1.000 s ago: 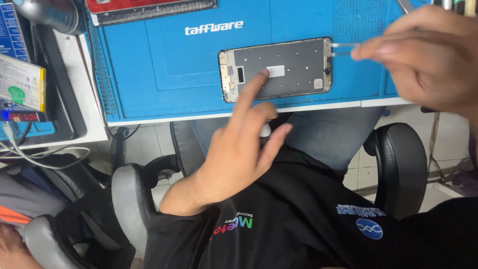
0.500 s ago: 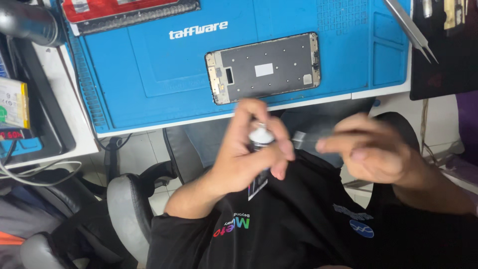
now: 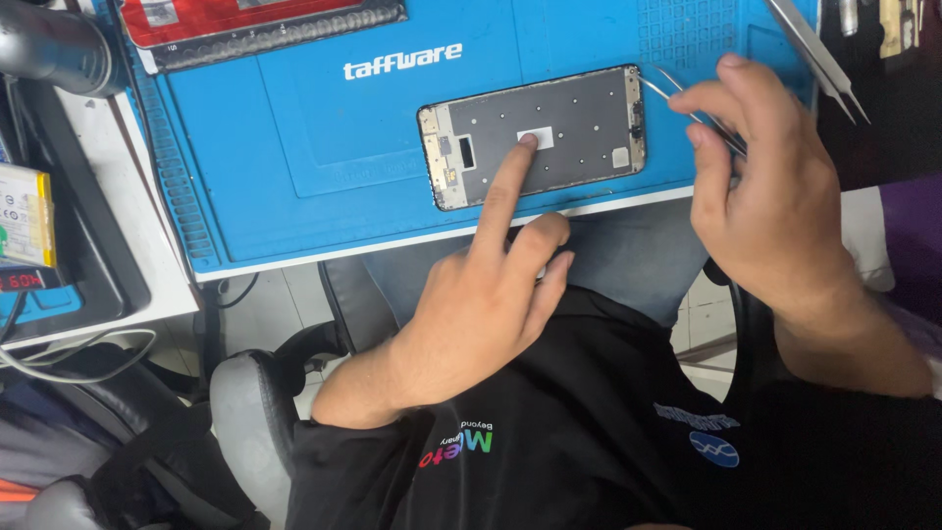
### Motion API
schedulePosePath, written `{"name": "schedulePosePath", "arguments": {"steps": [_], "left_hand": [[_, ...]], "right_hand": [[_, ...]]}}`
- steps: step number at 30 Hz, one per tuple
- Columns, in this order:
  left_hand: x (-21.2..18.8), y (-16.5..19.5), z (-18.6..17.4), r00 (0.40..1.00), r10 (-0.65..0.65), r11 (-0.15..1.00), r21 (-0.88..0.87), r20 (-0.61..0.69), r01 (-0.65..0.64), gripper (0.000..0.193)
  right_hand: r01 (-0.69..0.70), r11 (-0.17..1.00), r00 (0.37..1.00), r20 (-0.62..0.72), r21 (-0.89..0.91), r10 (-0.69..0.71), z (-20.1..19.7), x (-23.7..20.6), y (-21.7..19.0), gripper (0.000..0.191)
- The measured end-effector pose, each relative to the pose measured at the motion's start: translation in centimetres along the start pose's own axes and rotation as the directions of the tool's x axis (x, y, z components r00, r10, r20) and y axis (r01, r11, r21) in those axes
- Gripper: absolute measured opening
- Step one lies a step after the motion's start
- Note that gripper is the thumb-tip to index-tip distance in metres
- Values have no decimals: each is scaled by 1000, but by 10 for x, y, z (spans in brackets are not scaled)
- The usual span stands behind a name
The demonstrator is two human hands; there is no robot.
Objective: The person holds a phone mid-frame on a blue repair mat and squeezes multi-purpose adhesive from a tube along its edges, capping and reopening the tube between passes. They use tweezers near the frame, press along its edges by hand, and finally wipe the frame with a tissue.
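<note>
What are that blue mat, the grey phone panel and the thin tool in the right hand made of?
Blue mat: probably silicone or rubber, matte with moulded ridges and compartments. Phone panel: apparently dull grey metal backing, dotted with small holes, in a thin dark frame. Tweezers: likely steel, slim and shiny, held in the right hand. The left hand presses a fingertip on the panel.

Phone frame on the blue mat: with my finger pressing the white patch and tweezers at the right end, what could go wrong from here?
1. The phone frame lies close to the blue mat's near edge; a hard push by the left hand might slide it off toward the lap.
2. The tweezers in the right hand point at the frame's right end; a slip could scratch small parts there.
3. The fingertip could smudge or shift the white patch.
</note>
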State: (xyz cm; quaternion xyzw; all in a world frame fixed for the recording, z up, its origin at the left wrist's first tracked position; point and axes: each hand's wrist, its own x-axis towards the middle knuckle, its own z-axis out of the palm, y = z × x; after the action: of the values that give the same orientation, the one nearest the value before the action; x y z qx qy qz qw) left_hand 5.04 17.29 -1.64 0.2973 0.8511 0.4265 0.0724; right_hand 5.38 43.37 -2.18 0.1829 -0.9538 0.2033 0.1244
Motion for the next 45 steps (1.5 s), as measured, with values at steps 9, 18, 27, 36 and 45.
{"name": "schedulePosePath", "arguments": {"steps": [9,18,27,36,45], "left_hand": [[5,0,0,995,-61,992,111,77,53,30],[8,2,0,993,-73,990,125,95,61,29],[7,2,0,994,-70,989,136,85,58,29],[6,2,0,994,-67,988,141,83,54,30],[6,4,0,991,-89,984,161,95,73,31]], "right_hand": [[-27,986,999,40,-165,34,-2,15,-11,47],[23,981,998,61,-195,-11,-8,22,-15,46],[1,982,999,37,-190,6,-5,18,-13,46],[38,961,998,55,-272,-24,-11,24,-27,45],[21,944,998,63,-330,0,-15,21,-41,44]]}}
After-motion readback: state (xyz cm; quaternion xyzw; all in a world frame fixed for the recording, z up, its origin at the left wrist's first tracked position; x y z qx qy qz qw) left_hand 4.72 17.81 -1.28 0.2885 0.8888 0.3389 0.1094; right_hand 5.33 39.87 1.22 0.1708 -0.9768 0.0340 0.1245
